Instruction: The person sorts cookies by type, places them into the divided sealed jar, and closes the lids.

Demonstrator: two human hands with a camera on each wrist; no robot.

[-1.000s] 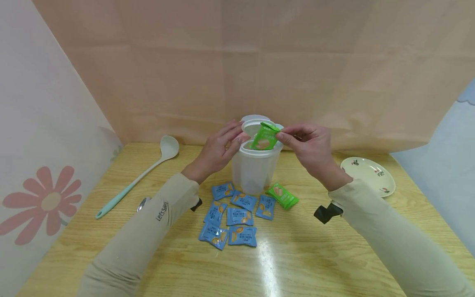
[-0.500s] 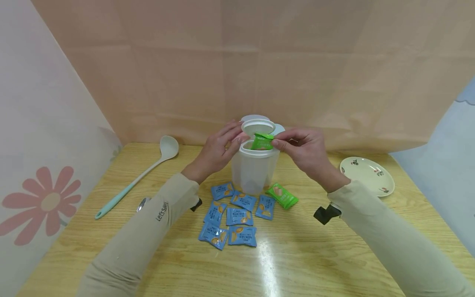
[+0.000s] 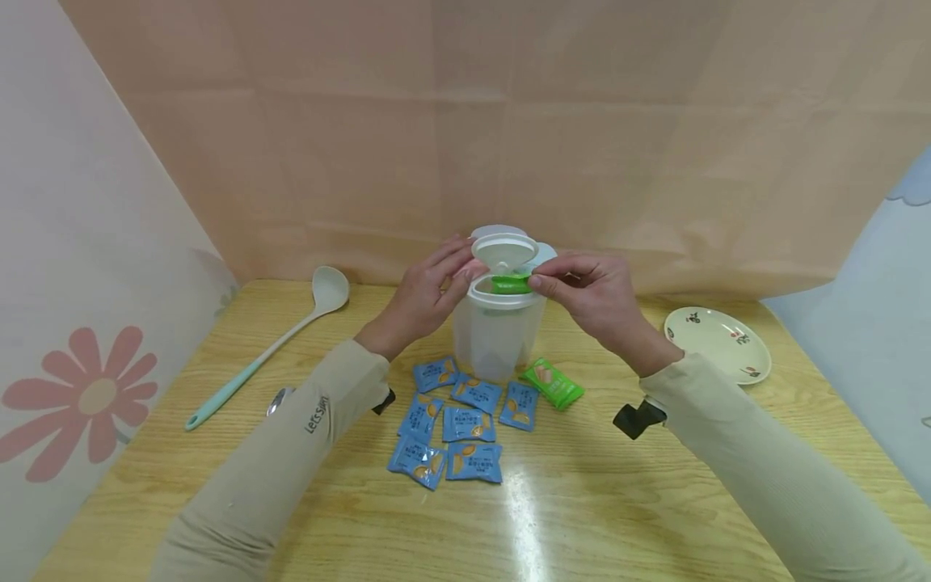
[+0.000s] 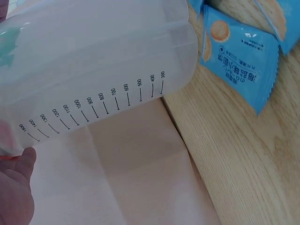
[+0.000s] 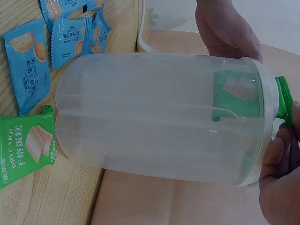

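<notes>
Right hand [image 3: 592,295] pinched green biscuit packet [image 3: 511,283] into measuring container [image 3: 498,331]; left hand [image 3: 425,295], fingers relaxed, steadied its flip lid [image 3: 505,247]; release would follow

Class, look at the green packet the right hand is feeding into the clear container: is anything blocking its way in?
Nothing visible blocks it. The flip lid is up, the left hand steadies the container, and the right hand pinches the green packet, already partly through the opening.
</notes>
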